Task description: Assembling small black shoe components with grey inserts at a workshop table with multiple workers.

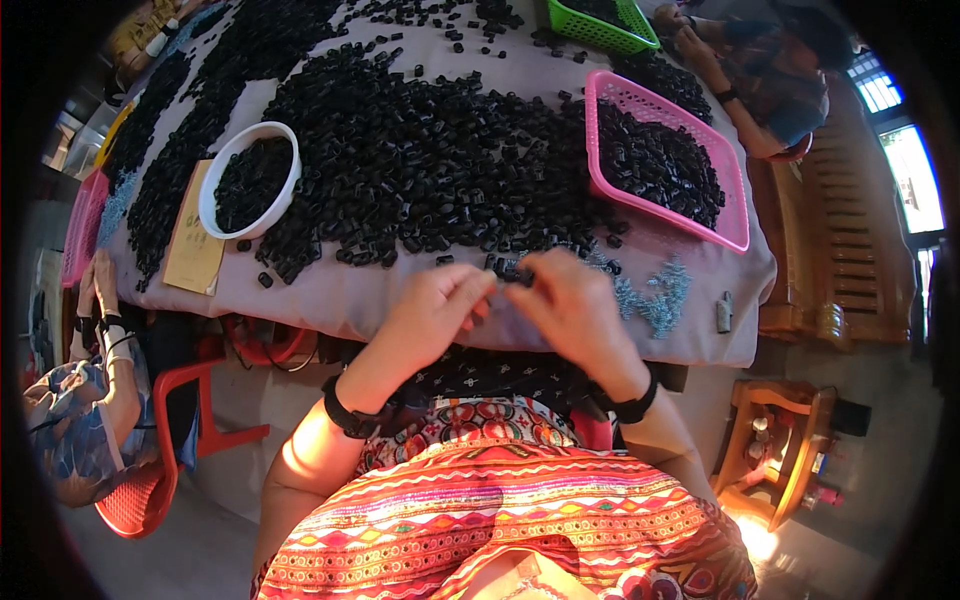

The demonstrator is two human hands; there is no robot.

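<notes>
My left hand (445, 308) and my right hand (574, 302) meet over the near edge of the cloth-covered table (375, 290). Pinched in the right fingers is a small black plastic piece (524, 277). The left thumb and forefinger are pressed together close beside it; what they hold is too small to make out. Just beyond both hands spreads a large heap of similar short black pieces (430, 160). Small blue-grey pieces (655, 300) lie in a loose pile to the right of my right hand.
A pink basket (592, 130) and a white bowl (208, 195) hold black pieces. The bowl overlaps a tan booklet (193, 255). Farther back stands a green basket (600, 38). Other people's hands (97, 285) work at the left and far right. A red chair (165, 440) is at left.
</notes>
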